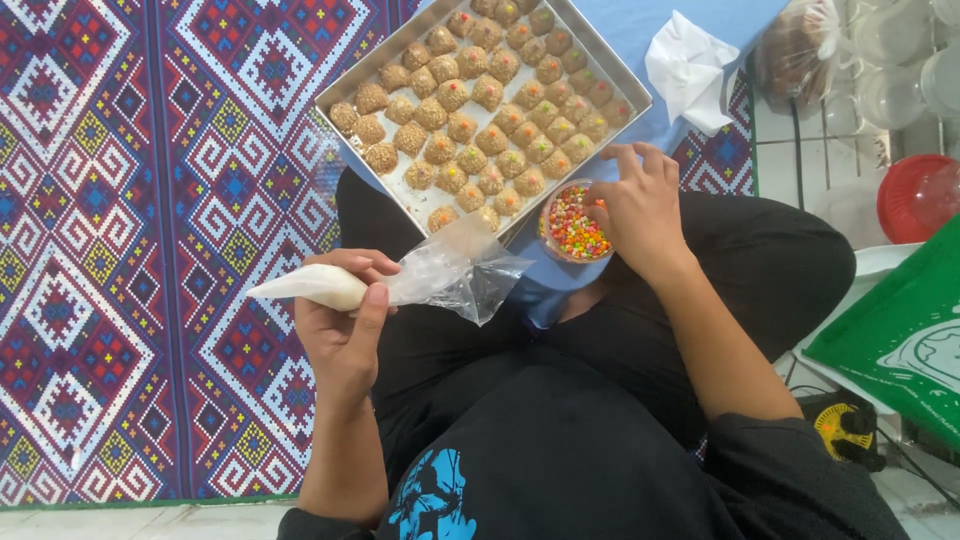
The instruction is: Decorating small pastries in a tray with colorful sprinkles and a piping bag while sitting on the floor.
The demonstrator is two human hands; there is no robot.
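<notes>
Patterned woven mat (150, 250) in purple, red and blue covers the floor; person seated on it, legs in black. One square metal tray (632, 90) rests tilted against the knees over a pale blue cloth (640, 30), carrying rows of small round crumb-coated balls (480, 100) — roughly fifty; exact count not possible at this size. One clear piping bag (350, 285) lies across the lap area, white filling packed toward the tip pointing left, loose plastic tail flaring to the right. Left hand (345, 320) is wrapped around the filled part, thumb up along its side. Bag judged soft, light and yielding: any squeeze would push filling out, so best gripped at the twisted neck behind the filling. One small clear cup of multicoloured sprinkles (573, 228) sits at the tray's near corner; right hand (640, 205) curls over its rim, fingertips at the sprinkles, pinch not resolvable. Cup judged light, easily tipped, hold by the wall. Also: one crumpled white tissue (690, 70), one red lid (920, 195), green board (900, 330) at right.
</notes>
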